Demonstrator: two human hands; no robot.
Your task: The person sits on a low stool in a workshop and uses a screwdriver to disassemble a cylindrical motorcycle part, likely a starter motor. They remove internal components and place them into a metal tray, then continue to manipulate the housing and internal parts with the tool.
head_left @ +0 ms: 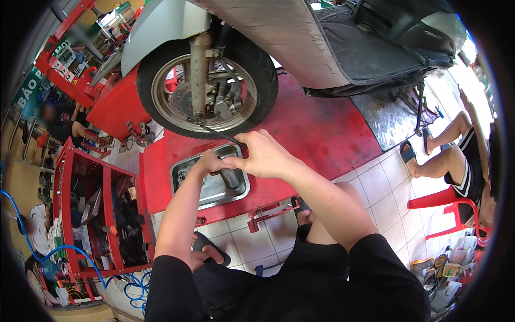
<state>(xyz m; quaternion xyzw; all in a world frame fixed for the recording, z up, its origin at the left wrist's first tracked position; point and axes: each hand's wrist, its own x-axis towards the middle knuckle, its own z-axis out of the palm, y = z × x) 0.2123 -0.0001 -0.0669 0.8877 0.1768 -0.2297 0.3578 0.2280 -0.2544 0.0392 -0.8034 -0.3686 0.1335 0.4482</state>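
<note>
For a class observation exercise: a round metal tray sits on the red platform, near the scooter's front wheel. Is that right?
Not quite: the metal tray is rectangular, with rounded corners, as the head view shows. It does sit on the red platform, near the scooter's front wheel.

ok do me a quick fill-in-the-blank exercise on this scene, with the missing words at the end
1. The metal tray rests on a platform coloured ____.
2. The dark rod reaches the person's ____ hand.
3. The curly hose toward the picture's lower left is ____.
4. The plastic chair stands on the picture's ____ side.

Missing words: red; right; blue; right.
</note>
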